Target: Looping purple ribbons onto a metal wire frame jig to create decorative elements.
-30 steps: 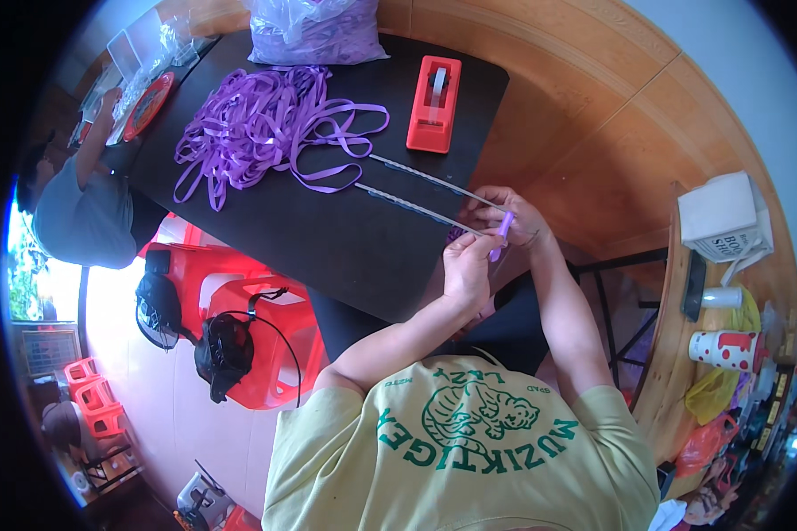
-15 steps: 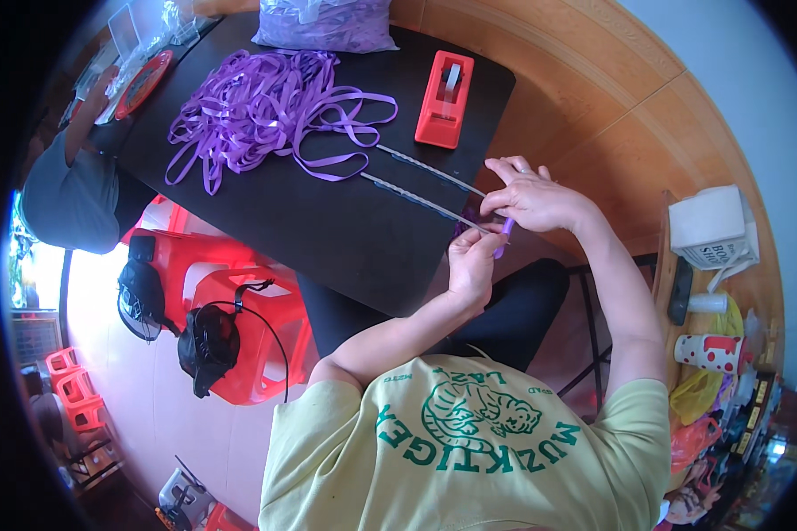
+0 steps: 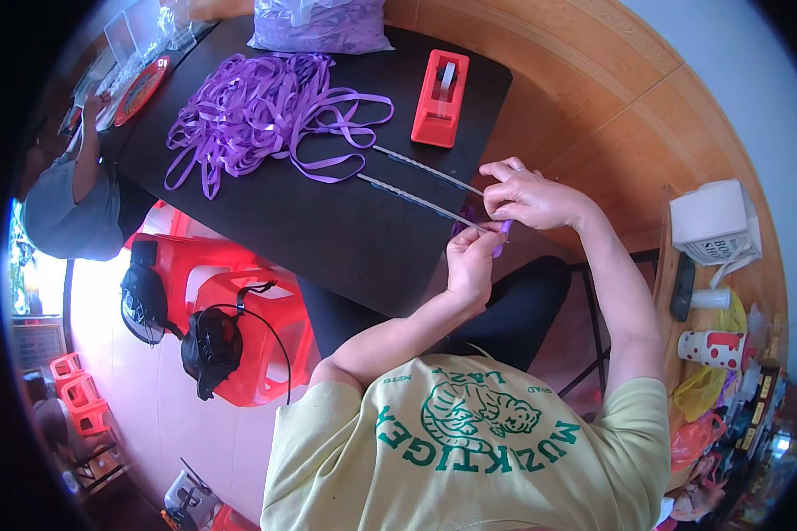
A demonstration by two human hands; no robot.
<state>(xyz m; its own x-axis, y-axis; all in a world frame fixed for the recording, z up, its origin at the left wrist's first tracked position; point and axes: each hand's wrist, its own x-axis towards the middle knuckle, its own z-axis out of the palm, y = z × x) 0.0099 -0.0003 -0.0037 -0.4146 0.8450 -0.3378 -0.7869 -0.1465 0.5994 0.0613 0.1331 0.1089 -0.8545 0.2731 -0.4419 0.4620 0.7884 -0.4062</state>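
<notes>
Both hands meet just past the table's (image 3: 336,243) near edge. Left hand (image 3: 469,268) has thumb and fingers pinched on a short purple strip (image 3: 503,239); right hand (image 3: 533,196) arches over the strip's upper end, some fingers lifted (whether it grips, cannot tell). Strip sits between the hands, near the close ends of two thin twisted rods (image 3: 407,196), roughly parallel with a gap between. Beyond them: a heap of purple ribbon (image 3: 243,119), one loose loop (image 3: 335,170) just beside the rods' far ends; red tape dispenser (image 3: 440,99) farther along.

Risks, as I judge: strip could slip if the left pinch slackens while the right fingers are off it; uneven pull might swing the rods out of line; a sideways nudge could snag the loop on a rod.
</notes>
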